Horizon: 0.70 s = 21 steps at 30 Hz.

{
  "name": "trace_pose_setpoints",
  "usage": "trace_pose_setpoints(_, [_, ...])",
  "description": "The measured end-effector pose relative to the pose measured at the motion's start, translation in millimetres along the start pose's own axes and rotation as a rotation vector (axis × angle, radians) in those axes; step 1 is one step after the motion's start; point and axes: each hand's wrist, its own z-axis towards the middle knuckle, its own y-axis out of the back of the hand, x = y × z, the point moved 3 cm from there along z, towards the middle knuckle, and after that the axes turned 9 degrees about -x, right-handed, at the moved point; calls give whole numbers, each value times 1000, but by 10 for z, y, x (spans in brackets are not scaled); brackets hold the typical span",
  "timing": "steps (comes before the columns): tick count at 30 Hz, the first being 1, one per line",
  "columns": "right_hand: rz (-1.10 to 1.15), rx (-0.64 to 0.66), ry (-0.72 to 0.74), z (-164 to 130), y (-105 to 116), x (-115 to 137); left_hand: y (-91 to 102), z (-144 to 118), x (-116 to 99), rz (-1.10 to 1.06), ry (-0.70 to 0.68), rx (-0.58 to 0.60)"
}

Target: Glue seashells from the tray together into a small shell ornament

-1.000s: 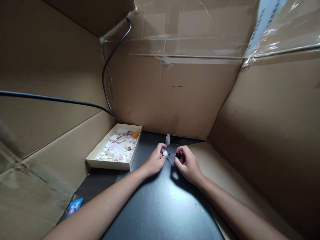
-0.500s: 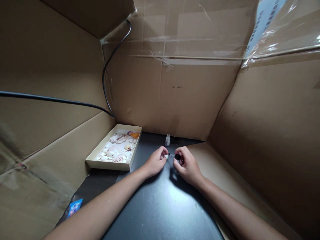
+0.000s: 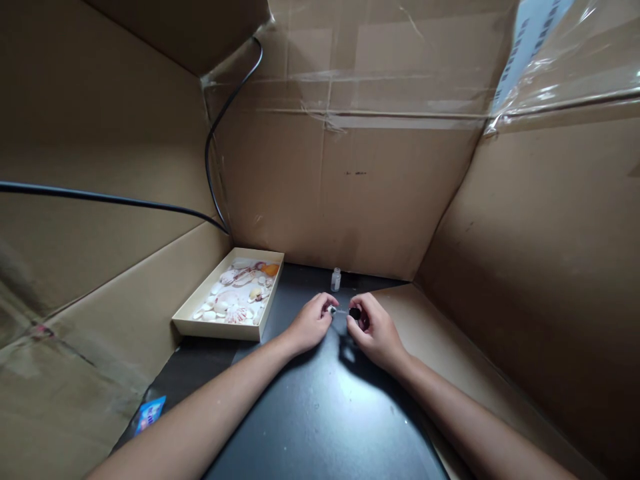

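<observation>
Head view shows the left hand [image 3: 309, 325] pinching a small shell [image 3: 331, 309] while the right hand [image 3: 376, 330] grips a brush cap [image 3: 355, 313] beside it; the open bottle [image 3: 336, 279] just beyond could tip if knocked.

Tray [image 3: 190, 325] (shells [image 3: 235, 297] inside) lies left of the bottle [image 3: 336, 279].
</observation>
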Motion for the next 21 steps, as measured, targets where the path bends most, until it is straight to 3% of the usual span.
trace_pose_setpoints(11, [21,-32,-25,4,-4,-27,-23,-6,56,-52,6,-16])
trace_pose_setpoints(21, [15,-27,36,10,17,12,-17,-3,28,-55,3,-11])
